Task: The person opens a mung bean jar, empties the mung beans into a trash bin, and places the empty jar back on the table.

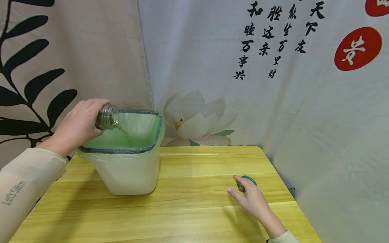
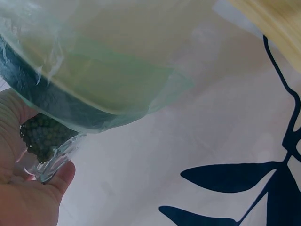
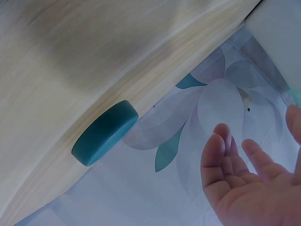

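Observation:
My left hand grips a small clear glass jar, tipped mouth-down over the near left corner of a white bin lined with a green bag. Small dark green grains spill from the jar into the bin. The left wrist view shows the grains packed in the jar under the bin's dark rim, with my left hand round the glass. My right hand hovers with straight fingers just beside a round teal lid lying flat on the table. In the right wrist view the lid sits apart from my right hand.
The wooden table ends at its right edge just past the lid. Cloth backdrops hang close behind and to the right: a leaf print on the left, a lotus and calligraphy print behind the bin.

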`<action>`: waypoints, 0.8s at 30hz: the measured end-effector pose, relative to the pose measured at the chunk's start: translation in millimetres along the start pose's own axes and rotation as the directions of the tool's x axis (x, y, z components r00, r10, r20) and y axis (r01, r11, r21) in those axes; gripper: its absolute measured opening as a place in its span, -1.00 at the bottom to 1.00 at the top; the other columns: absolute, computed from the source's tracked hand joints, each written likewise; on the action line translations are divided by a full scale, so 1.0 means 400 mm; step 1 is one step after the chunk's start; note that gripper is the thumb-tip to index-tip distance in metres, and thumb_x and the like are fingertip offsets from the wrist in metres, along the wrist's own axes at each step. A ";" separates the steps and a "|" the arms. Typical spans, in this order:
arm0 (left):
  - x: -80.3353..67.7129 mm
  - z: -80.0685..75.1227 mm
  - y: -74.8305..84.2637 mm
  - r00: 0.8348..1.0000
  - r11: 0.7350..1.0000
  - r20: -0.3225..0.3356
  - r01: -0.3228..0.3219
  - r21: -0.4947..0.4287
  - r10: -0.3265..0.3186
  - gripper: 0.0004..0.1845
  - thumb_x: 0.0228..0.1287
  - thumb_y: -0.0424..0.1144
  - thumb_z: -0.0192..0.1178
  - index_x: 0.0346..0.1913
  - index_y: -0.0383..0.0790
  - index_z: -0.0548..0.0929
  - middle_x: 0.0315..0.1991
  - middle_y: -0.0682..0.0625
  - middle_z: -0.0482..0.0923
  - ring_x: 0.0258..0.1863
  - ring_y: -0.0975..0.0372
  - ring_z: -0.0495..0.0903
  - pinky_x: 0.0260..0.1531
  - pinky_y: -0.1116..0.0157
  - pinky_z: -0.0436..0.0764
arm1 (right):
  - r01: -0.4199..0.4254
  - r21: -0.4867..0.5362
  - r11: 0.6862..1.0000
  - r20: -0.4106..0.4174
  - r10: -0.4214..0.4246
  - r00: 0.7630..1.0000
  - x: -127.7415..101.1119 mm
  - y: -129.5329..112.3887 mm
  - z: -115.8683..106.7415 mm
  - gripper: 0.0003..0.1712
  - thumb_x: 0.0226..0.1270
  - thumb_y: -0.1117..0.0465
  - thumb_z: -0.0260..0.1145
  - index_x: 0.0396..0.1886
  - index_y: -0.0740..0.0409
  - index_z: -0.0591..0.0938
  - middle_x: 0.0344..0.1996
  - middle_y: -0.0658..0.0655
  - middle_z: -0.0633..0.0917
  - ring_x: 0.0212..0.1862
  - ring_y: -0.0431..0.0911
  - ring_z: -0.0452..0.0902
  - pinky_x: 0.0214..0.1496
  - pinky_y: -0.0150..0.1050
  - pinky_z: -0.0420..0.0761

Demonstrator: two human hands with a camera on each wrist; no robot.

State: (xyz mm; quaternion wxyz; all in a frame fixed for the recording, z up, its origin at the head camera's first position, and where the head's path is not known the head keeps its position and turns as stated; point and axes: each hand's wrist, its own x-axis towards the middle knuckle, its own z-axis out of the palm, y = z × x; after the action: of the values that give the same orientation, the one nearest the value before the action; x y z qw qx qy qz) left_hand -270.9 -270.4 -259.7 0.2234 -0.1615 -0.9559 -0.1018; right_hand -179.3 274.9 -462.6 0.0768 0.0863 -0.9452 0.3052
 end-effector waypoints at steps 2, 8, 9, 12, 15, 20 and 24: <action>-0.001 -0.001 0.000 1.000 1.000 0.002 0.001 -0.001 -0.001 0.02 -0.14 -0.60 0.61 0.48 -0.40 0.37 0.38 -0.46 0.43 0.33 -0.37 0.36 0.33 -0.44 0.38 | -0.003 0.003 1.000 0.002 0.003 1.000 0.000 -0.001 0.000 -0.24 0.47 -0.25 0.40 0.50 0.03 0.56 0.32 0.13 0.68 0.08 -0.01 0.69 -0.02 -0.19 0.70; 0.000 -0.002 0.000 1.000 1.000 0.010 0.012 -0.007 -0.012 0.02 -0.12 -0.61 0.59 0.50 -0.39 0.36 0.40 -0.46 0.41 0.35 -0.37 0.34 0.34 -0.46 0.37 | -0.011 0.007 1.000 0.008 0.011 1.000 0.000 -0.001 -0.001 -0.23 0.46 -0.26 0.40 0.51 0.02 0.55 0.32 0.12 0.68 0.08 -0.02 0.68 -0.03 -0.20 0.69; 0.000 -0.002 0.000 1.000 1.000 0.011 0.014 -0.007 -0.013 0.02 -0.12 -0.61 0.58 0.50 -0.38 0.36 0.40 -0.45 0.41 0.35 -0.37 0.34 0.34 -0.46 0.37 | -0.012 0.005 1.000 0.008 0.012 1.000 0.000 -0.001 -0.001 -0.23 0.46 -0.26 0.40 0.51 0.02 0.55 0.31 0.11 0.68 0.08 -0.02 0.67 -0.03 -0.21 0.69; 0.001 -0.002 0.001 1.000 1.000 0.011 0.014 -0.003 -0.014 0.01 -0.11 -0.61 0.58 0.50 -0.38 0.36 0.41 -0.45 0.41 0.36 -0.37 0.34 0.35 -0.46 0.37 | -0.012 0.007 1.000 0.009 0.012 1.000 0.001 0.000 -0.001 -0.23 0.46 -0.26 0.40 0.51 0.02 0.55 0.30 0.11 0.69 0.07 -0.02 0.67 -0.05 -0.23 0.67; 0.002 -0.001 0.002 1.000 1.000 0.010 0.013 0.000 -0.013 0.01 -0.11 -0.61 0.59 0.49 -0.38 0.36 0.41 -0.44 0.41 0.36 -0.36 0.34 0.35 -0.46 0.37 | -0.011 0.006 1.000 0.009 0.011 1.000 0.001 0.000 -0.001 -0.23 0.46 -0.26 0.40 0.51 0.02 0.55 0.29 0.10 0.69 0.06 -0.02 0.66 -0.06 -0.25 0.66; 0.003 -0.001 0.003 1.000 1.000 0.013 0.011 0.002 -0.011 0.02 -0.12 -0.62 0.59 0.49 -0.38 0.36 0.41 -0.44 0.41 0.36 -0.36 0.33 0.35 -0.46 0.37 | -0.013 0.006 1.000 0.009 0.013 1.000 0.001 0.001 -0.001 -0.23 0.46 -0.27 0.40 0.51 0.02 0.56 0.27 0.09 0.70 0.04 -0.04 0.65 -0.08 -0.26 0.65; 0.002 -0.001 0.003 1.000 1.000 0.012 0.007 0.003 -0.007 0.02 -0.13 -0.62 0.59 0.49 -0.38 0.36 0.40 -0.45 0.42 0.36 -0.37 0.33 0.34 -0.46 0.37 | -0.013 0.009 1.000 0.010 0.013 1.000 0.001 0.002 -0.001 -0.23 0.46 -0.26 0.40 0.51 0.01 0.55 0.28 0.10 0.69 0.06 -0.01 0.66 -0.07 -0.25 0.66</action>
State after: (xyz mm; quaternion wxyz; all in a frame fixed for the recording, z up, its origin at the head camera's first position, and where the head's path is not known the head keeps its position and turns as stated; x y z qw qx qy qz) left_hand -270.9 -269.1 -259.0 0.2177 -0.1584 -0.9579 -0.1000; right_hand -179.7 275.8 -462.5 0.0698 0.0818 -0.9447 0.3098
